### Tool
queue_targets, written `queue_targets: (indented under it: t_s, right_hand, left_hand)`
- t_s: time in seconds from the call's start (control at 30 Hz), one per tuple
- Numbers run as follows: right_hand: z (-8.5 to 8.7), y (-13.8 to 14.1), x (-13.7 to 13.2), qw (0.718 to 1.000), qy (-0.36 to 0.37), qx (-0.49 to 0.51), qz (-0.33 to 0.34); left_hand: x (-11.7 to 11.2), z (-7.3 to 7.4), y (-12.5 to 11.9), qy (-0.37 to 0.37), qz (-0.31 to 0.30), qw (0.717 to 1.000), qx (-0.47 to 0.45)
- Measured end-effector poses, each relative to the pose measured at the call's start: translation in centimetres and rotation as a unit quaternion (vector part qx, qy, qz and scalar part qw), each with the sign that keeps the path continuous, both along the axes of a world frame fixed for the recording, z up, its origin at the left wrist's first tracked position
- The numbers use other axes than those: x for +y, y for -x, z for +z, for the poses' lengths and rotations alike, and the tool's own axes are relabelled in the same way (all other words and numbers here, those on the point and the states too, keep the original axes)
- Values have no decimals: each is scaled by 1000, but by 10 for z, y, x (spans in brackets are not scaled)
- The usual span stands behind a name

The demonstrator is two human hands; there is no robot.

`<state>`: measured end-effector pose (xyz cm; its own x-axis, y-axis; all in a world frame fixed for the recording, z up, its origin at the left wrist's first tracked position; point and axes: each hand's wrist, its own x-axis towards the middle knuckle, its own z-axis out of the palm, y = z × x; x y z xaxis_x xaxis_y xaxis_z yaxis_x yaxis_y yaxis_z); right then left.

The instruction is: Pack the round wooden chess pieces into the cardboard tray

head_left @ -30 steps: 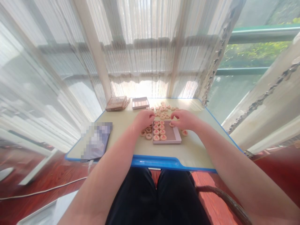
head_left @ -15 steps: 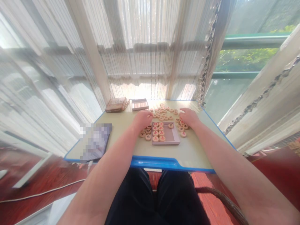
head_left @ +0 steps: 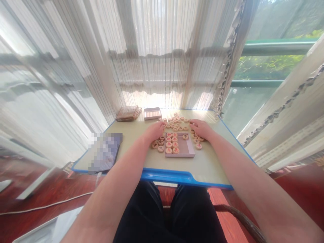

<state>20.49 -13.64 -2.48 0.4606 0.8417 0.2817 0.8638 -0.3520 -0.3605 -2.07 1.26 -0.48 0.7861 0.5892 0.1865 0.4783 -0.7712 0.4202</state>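
Round wooden xiangqi pieces lie scattered on the table beyond an open shallow box. Inside the box, two columns of red-marked pieces fill the left side, and a single dark-marked piece sits at the upper right. My left hand is at the left end of the scatter, fingers bent together; what they hold, if anything, is hidden. Below it lie several dark-marked pieces. My right hand reaches over the pieces right of the box, fingers stretched out and apart, partly covering them.
A second shallow box and a stack of flat brown boxes stand at the back left. A blurred-out dark device lies at the left. The table has a blue edge, with curtains behind it.
My right hand has shifted left, its fingers now nearer the scattered pieces. My left hand stays near the same pieces, with its fingers slightly repositioned. The box's contents look the same.
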Motion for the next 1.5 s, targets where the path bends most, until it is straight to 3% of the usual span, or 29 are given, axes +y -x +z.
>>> queue_targets:
  t_s: [0.3,0.43,0.53,0.67,0.83,0.93,1.03,1.17,1.3,1.4,1.5]
  right_hand:
    - [4,7,-1,1000,-16,-1,-19]
    - [4,6,0,1000,-10,7,-27]
    - [8,2,-3,995,-7,13,-102]
    - [17,-4,-10,973,101,16,-205]
    - [26,7,-14,968,178,3,-176]
    - [29,19,-13,970,193,-21,-145]
    - [29,27,-13,971,188,-34,-142]
    - [29,30,-16,973,162,-31,-158]
    - [33,30,-21,973,141,-32,-182]
    - [35,33,-22,977,142,-49,-150]
    - [30,39,-17,985,107,-91,-104]
  left_hand:
    - [-2,0,0,-46,-51,998,1]
    - [-2,0,0,-37,-36,999,7]
    - [-2,1,-1,-22,-4,1000,14]
    - [1,0,-2,14,27,1000,7]
    - [13,-9,-4,81,60,989,-108]
    - [22,-13,-5,123,75,969,-202]
    - [26,-12,-5,131,91,958,-237]
    - [24,-4,0,126,129,963,-200]
    - [16,14,11,75,178,970,-145]
    - [7,28,18,-18,194,979,-65]
    - [-2,34,19,-40,193,980,-6]
